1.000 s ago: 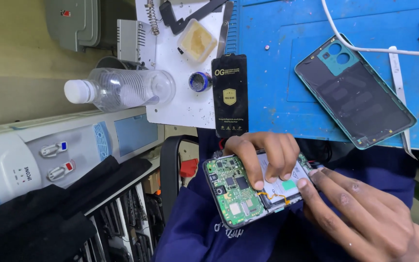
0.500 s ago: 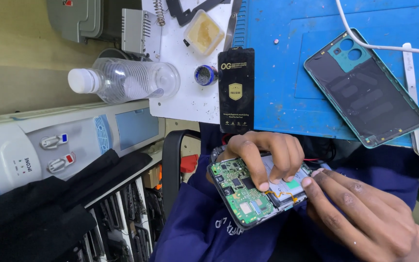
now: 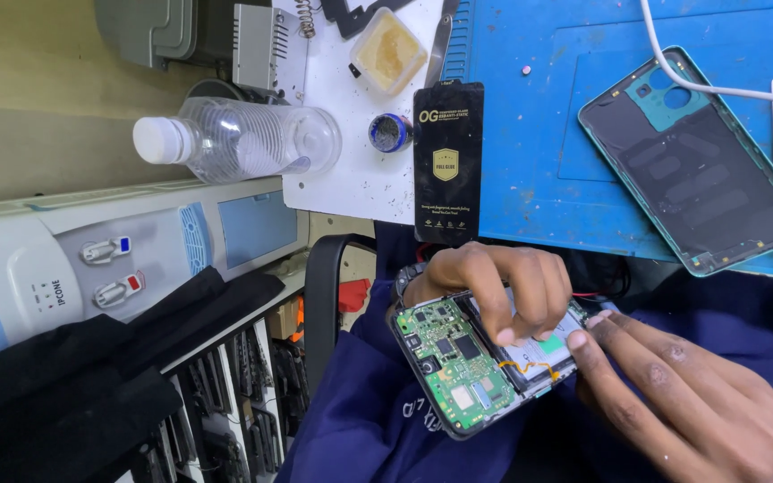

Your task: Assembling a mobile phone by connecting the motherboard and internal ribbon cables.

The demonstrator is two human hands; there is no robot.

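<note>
An opened phone [image 3: 454,367] with a bare green circuit board lies over my lap, its back removed. My left hand [image 3: 503,286], a watch at its wrist, grips the phone from above, its fingertips pressing on the battery area beside a small green tab. From the lower right, my right hand [image 3: 673,394] reaches in, and its fingertips touch the phone's right edge near an orange flex cable. The phone's teal-rimmed back cover [image 3: 700,170] lies inside-up on the blue mat [image 3: 539,134].
A black flat package [image 3: 447,161] lies at the mat's edge, with a small round tin [image 3: 390,132], a yellow tub [image 3: 388,49] and a clear plastic bottle [image 3: 234,139] on the white board. A white cable [image 3: 717,89] crosses the cover. A water dispenser [image 3: 64,268] and black cloth [image 3: 73,385] are at the left.
The view has shifted slightly. Both hands stay on the phone, and my right fingertips have edged a little along its right side.
</note>
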